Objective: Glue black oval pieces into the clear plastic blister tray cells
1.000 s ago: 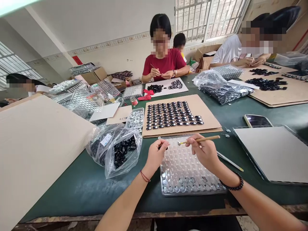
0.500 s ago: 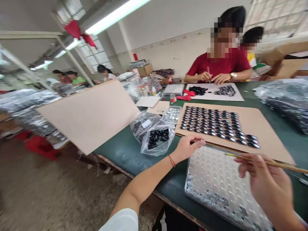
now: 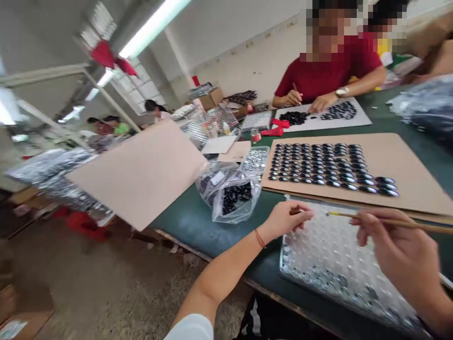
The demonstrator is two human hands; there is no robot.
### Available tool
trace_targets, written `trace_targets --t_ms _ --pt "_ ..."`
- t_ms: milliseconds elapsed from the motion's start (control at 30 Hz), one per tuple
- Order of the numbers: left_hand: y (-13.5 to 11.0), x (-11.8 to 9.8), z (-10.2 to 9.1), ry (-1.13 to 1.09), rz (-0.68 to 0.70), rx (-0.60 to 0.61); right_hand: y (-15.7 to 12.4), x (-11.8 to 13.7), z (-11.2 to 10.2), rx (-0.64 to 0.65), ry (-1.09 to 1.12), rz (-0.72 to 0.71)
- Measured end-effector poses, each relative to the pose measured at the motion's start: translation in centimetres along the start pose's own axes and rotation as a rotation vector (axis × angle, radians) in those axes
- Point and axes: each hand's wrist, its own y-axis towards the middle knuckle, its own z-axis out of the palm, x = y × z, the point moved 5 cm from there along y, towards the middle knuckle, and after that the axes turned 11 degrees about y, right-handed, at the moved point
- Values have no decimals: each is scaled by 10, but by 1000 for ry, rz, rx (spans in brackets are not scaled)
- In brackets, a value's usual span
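Over the far left corner of a clear plastic tray (image 3: 327,245) is my left hand (image 3: 288,219), its thumb and fingers pinched together; whatever is between them is too small to make out. My right hand (image 3: 399,248) grips a thin wooden paintbrush (image 3: 392,223) like a pen, the yellowish tip pointing left toward my left hand. Rows of small round pockets cover the tray, and shiny silvery pieces (image 3: 339,279) sit in those along its near side. Behind the tray, glossy black oval pieces (image 3: 318,163) lie in rows on a brown board (image 3: 406,160).
Left of the boards lie an opened plastic bag of black pieces (image 3: 237,198) and a box of silvery pieces (image 3: 255,159). A large leaning board (image 3: 141,172) overhangs the table's left edge. Across the green table (image 3: 198,217), a person in red (image 3: 329,75) works over a white board.
The view has shifted, with the boards now higher and further right. My left hand stays pinched, and the brush tip now sits closer to it.
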Motion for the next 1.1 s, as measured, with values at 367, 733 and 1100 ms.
trace_targets --t_ms 367,733,1100 --pt "-13 -15 5 246 81 52 -13 20 24 351 -121 -304" --pt "-12 -14 6 345 64 68 -17 24 28 396 -229 -472" --pt "-10 -15 7 356 49 53 -17 25 27 353 -210 -488"
